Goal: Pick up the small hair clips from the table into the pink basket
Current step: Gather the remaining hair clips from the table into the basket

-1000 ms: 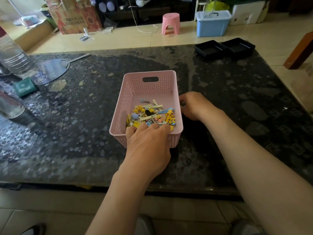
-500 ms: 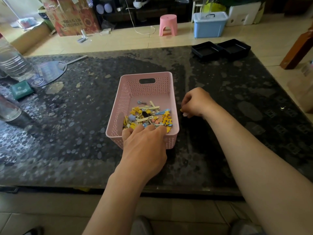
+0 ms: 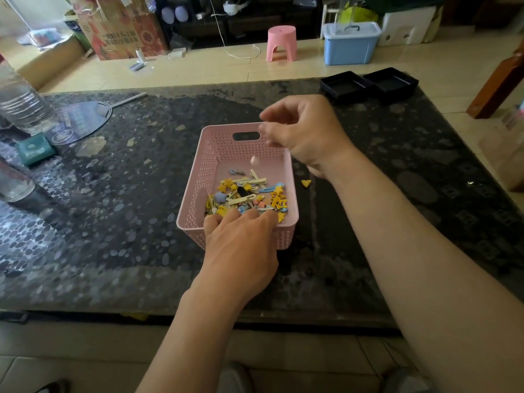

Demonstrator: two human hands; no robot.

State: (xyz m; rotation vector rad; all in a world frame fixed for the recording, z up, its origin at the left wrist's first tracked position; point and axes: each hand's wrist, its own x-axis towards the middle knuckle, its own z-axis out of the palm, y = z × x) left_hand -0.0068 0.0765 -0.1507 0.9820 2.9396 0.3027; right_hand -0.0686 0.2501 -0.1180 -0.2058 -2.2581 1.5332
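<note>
The pink basket [image 3: 211, 165] stands in the middle of the dark table, with a heap of small hair clips [image 3: 249, 195] in yellow, blue, cream and pink in its near half. My left hand [image 3: 241, 245] grips the basket's near rim, fingers curled inside. My right hand [image 3: 300, 131] hovers over the basket's far right corner with its fingers spread apart. A small pink clip [image 3: 254, 160] is in the air just under it, inside the basket. One yellow heart clip [image 3: 306, 182] lies on the table just right of the basket.
Two black trays [image 3: 368, 85] sit at the table's far right corner. On the left are a clear water bottle [image 3: 19, 103], a hand fan [image 3: 82, 120], a teal box [image 3: 35, 150] and a glass [image 3: 12, 182]. A wooden chair leg [image 3: 499, 80] stands off the right edge.
My right hand has risen from the table beside the basket to above its far corner and has opened, letting go of a pink clip. A yellow heart clip now shows where the hand was.
</note>
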